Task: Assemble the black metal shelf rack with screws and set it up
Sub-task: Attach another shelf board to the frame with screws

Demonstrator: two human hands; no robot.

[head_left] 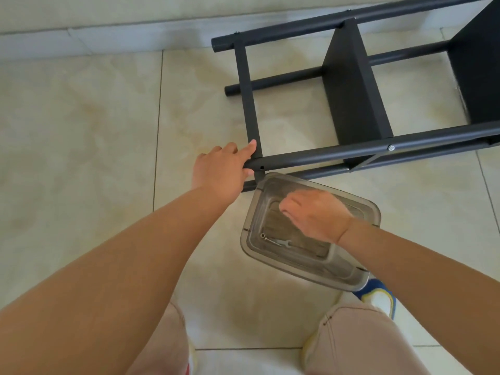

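Black metal shelf rack (351,98) lies on its side on the glossy beige tile floor (81,131), far right, close to the pale baseboard (108,36). Left hand (220,171) wraps the near tube's end, forefinger extended. Right hand (315,215) reaches into the clear plastic tray (270,259), fingers curled; whether it holds anything, I cannot tell. A small wrench (276,240) lies inside.

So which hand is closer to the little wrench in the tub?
The right hand. It reaches into the clear tub, just above the wrench. The left hand is outside the tub, holding the rack's black tube.
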